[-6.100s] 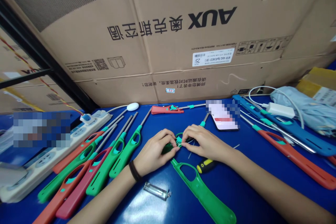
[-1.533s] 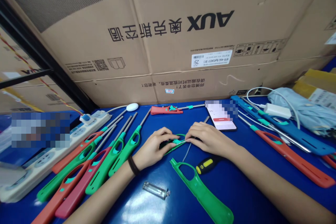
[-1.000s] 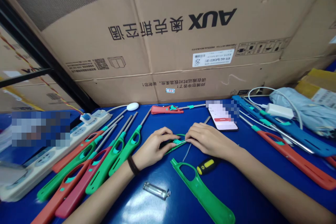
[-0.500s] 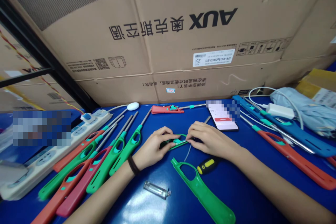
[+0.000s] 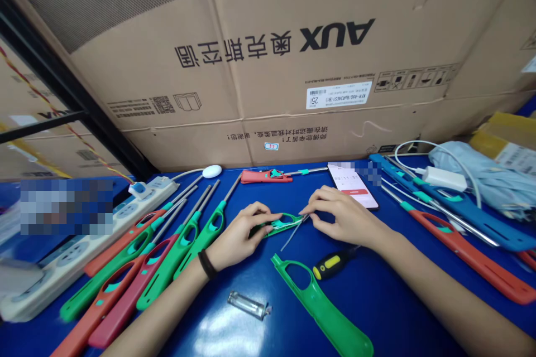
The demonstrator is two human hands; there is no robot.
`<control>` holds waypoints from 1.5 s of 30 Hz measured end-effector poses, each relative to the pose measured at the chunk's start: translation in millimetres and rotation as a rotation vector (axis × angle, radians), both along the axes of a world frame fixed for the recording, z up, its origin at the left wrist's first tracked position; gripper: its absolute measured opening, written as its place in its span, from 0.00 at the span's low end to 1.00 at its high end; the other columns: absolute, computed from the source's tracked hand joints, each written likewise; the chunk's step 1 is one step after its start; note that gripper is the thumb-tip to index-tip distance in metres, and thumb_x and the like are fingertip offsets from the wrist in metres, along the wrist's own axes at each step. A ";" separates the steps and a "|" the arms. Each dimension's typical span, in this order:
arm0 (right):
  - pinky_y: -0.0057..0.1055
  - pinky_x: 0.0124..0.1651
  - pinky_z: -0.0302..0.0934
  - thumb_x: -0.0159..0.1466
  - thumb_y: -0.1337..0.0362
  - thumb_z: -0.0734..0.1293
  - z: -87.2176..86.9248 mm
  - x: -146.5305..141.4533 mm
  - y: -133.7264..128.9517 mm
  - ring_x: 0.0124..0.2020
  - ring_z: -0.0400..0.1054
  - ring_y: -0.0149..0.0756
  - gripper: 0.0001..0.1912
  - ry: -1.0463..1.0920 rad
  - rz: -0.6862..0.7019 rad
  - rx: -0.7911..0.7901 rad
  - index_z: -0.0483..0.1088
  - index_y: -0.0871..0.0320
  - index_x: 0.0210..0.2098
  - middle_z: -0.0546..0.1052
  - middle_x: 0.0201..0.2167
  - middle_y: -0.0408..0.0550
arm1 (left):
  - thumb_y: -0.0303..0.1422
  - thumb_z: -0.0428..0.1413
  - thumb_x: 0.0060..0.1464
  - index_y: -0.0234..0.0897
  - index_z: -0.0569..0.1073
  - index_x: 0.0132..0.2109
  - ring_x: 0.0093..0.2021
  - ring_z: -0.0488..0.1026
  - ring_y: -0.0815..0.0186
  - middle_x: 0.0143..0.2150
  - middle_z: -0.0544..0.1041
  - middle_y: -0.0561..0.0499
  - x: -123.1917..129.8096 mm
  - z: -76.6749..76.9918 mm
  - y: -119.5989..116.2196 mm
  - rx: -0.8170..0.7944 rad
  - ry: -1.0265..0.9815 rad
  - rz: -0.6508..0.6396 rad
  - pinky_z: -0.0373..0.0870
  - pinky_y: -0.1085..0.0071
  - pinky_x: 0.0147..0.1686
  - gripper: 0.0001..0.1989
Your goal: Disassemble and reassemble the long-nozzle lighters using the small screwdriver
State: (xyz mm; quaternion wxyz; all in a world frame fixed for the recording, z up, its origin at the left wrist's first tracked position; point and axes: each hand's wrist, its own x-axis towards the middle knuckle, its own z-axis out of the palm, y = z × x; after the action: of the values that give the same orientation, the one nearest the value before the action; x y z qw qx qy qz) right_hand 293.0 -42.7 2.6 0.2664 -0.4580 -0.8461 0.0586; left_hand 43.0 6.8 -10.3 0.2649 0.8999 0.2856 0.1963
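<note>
A green lighter housing half with a teal trigger part is pinched at its left end between the thumb and fingers of my left hand. Thumb and forefinger of my right hand close on a thin part at the housing's right end; a thin tube slants down from there. Just below lies the other green housing half, detached. The black and yellow screwdriver rests right of it. A clear fuel tank lies on the blue table between my forearms.
Assembled lighters, green and red, lie at the left beside a white power strip. A phone and a red lighter are behind my hands. Blue and red lighters lie right. A cardboard box stands behind.
My right hand has shifted slightly right and up, and the thin tube now slants further left below the housing. The housing's right end is more exposed.
</note>
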 end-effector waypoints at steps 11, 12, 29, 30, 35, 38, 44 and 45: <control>0.38 0.44 0.60 0.61 0.65 0.67 -4.4 -5.7 -1.9 0.40 0.66 0.38 0.07 -0.057 0.053 0.007 0.75 0.54 0.39 0.73 0.37 0.47 | 0.29 0.43 0.64 0.44 0.69 0.56 0.44 0.69 0.64 0.43 0.70 0.48 -0.1 0.4 -0.6 0.027 -0.035 0.021 0.66 0.64 0.49 0.17; 0.38 0.45 0.60 0.61 0.65 0.66 -5.1 -6.9 -2.0 0.40 0.66 0.38 0.07 -0.055 0.068 0.006 0.75 0.54 0.38 0.73 0.37 0.47 | 0.29 0.43 0.64 0.43 0.69 0.55 0.43 0.69 0.64 0.42 0.71 0.48 -0.2 1.1 -0.8 0.033 -0.039 0.022 0.66 0.65 0.48 0.17; 0.41 0.54 0.55 0.62 0.60 0.66 -8.4 -23.7 -4.2 0.47 0.64 0.37 0.06 -0.008 0.164 -0.116 0.74 0.53 0.35 0.71 0.43 0.47 | 0.33 0.55 0.56 0.40 0.73 0.37 0.44 0.69 0.66 0.42 0.71 0.52 -22.2 47.5 -26.6 -0.012 0.112 -0.023 0.64 0.67 0.48 0.03; 0.42 0.56 0.53 0.62 0.59 0.67 -7.8 -24.6 -4.3 0.48 0.64 0.37 0.06 0.009 0.166 -0.141 0.74 0.53 0.35 0.71 0.43 0.47 | 0.35 0.60 0.52 0.41 0.73 0.37 0.45 0.69 0.65 0.42 0.71 0.53 -27.2 51.1 -36.0 -0.055 0.178 -0.048 0.64 0.67 0.49 0.06; 0.45 0.57 0.50 0.60 0.58 0.68 -5.4 -27.5 -5.4 0.52 0.61 0.39 0.07 0.050 0.155 -0.240 0.73 0.53 0.34 0.70 0.46 0.47 | 0.36 0.61 0.51 0.44 0.72 0.41 0.48 0.68 0.62 0.44 0.70 0.53 -49.4 41.5 -74.6 -0.178 0.365 -0.020 0.59 0.62 0.55 0.09; 0.45 0.58 0.49 0.62 0.59 0.66 -5.8 -28.4 -5.3 0.52 0.61 0.38 0.06 0.050 0.154 -0.249 0.73 0.53 0.33 0.70 0.46 0.47 | 0.37 0.56 0.56 0.43 0.72 0.39 0.47 0.68 0.63 0.44 0.72 0.52 -54.4 35.6 -75.9 -0.114 0.319 0.002 0.59 0.63 0.54 0.06; 0.46 0.60 0.47 0.63 0.59 0.65 -6.5 -30.1 -3.8 0.53 0.60 0.38 0.07 0.072 0.149 -0.251 0.71 0.54 0.34 0.71 0.46 0.47 | 0.40 0.56 0.56 0.39 0.71 0.37 0.36 0.72 0.66 0.35 0.75 0.53 -30.7 41.6 -41.0 0.058 0.141 0.125 0.66 0.71 0.37 0.09; 0.45 0.59 0.48 0.64 0.59 0.64 -6.4 -30.3 -3.5 0.52 0.60 0.38 0.06 0.083 0.144 -0.251 0.71 0.54 0.34 0.71 0.46 0.47 | 0.39 0.56 0.56 0.38 0.71 0.37 0.35 0.72 0.66 0.34 0.76 0.52 -23.8 40.6 -34.7 0.091 0.135 0.129 0.66 0.71 0.36 0.09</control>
State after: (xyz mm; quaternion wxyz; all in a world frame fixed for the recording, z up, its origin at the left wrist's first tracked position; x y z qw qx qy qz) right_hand 262.8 -46.2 -3.8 0.2370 -0.4228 -0.8511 0.2016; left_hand 19.3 -27.9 30.3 0.1910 0.9019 0.3508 0.1647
